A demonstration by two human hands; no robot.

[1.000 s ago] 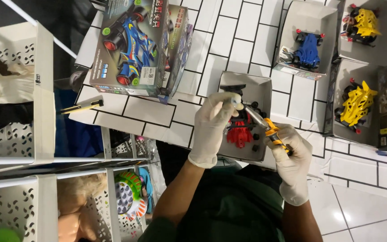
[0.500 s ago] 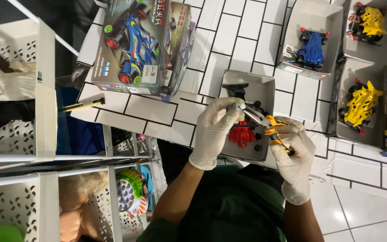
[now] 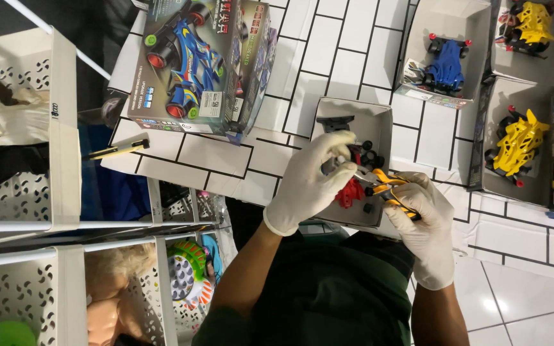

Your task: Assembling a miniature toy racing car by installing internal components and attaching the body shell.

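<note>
Both my hands wear white gloves and meet over an open grey box (image 3: 379, 122) on the white tiled table. My left hand (image 3: 309, 182) pinches a small dark part above the box. My right hand (image 3: 421, 221) grips yellow-handled cutters (image 3: 386, 189), whose tip points at that part. Inside the box lie a red toy car body (image 3: 352, 192), a black piece (image 3: 335, 122) and several small black wheels (image 3: 370, 154).
A printed toy car package (image 3: 200, 64) lies at the upper left, with a pen-like tool (image 3: 117, 150) below it. Open boxes hold a blue car (image 3: 445, 64) and two yellow cars (image 3: 517, 144), (image 3: 533, 19). White perforated bins (image 3: 59, 128) stand left, one holding a glove (image 3: 8, 118).
My view has shifted slightly. Both hands stay over the grey box, left hand moving a little lower and closer to the cutter tip.
</note>
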